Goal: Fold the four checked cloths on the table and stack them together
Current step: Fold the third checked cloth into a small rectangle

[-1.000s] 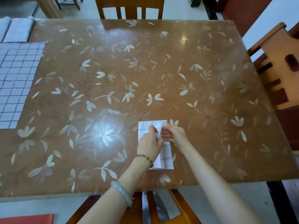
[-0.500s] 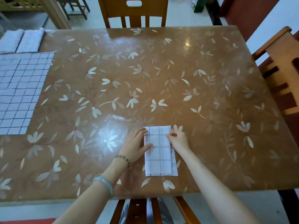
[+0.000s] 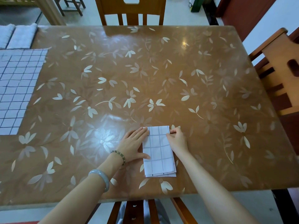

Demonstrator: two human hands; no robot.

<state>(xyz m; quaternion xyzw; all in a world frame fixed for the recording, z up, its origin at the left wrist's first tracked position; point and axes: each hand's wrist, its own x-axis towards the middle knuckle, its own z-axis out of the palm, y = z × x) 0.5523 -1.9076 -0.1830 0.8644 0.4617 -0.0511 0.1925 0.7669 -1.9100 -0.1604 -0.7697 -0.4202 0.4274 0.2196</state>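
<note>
Two hands frame a folded white cloth with a thin dark check (image 3: 159, 151), which lies on the glossy brown flower-patterned table (image 3: 186, 81) close to its near edge, directly in front of the person. The folded packet is a narrow rectangle whose long axis runs straight away from the body. Several layers show stepped at its near short end.

The left hand (image 3: 135, 145) lies flat along the packet's left long side. Its fingers are straight, the fingertips touch the far left corner, and the thumb rests on the left edge lower down. The right hand (image 3: 177, 139) is curled at the right long side near the far corner, with thumb and fingers pinching the edge there.

What the next move seems to depend on is direction. The packet looks finished or nearly so, and a large unfolded white checked cloth (image 3: 17, 88) lies spread flat well apart at the table's left edge, partly out of view. That puts it much nearer the left hand, which holds nothing, so a leftward reach with that arm seems the natural way to fetch it.

At the far left corner, beyond the spread cloth, lie two pale rolled or folded bundles (image 3: 19, 36). Whether they are checked cloths cannot be told.
</note>
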